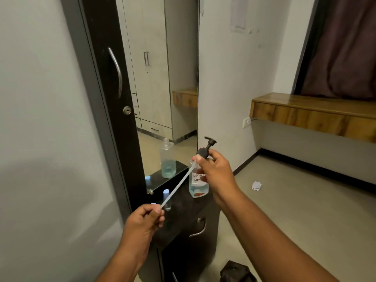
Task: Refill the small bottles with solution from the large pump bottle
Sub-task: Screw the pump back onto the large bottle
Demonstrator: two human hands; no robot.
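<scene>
The large clear bottle (pixel 198 187) with blue solution and a handwritten label stands on the dark cabinet top (pixel 183 202), its pump removed. My right hand (pixel 212 169) grips the black pump head (pixel 208 146) above the bottle. A long pale dip tube (pixel 177 188) slants down from the pump to my left hand (pixel 145 219), which pinches its lower end. A small bottle (pixel 166 199) with a pale blue cap stands just behind the tube, and the blue cap (pixel 153 203) of another peeks out above my left hand.
A tall mirror (pixel 162 78) behind the cabinet reflects the large bottle and a wardrobe. The black cabinet door (pixel 114 88) with a metal handle stands at left. A wooden shelf (pixel 313 112) juts from the right wall. Crumpled paper (pixel 256 185) and a dark bag (pixel 236 271) lie on the floor.
</scene>
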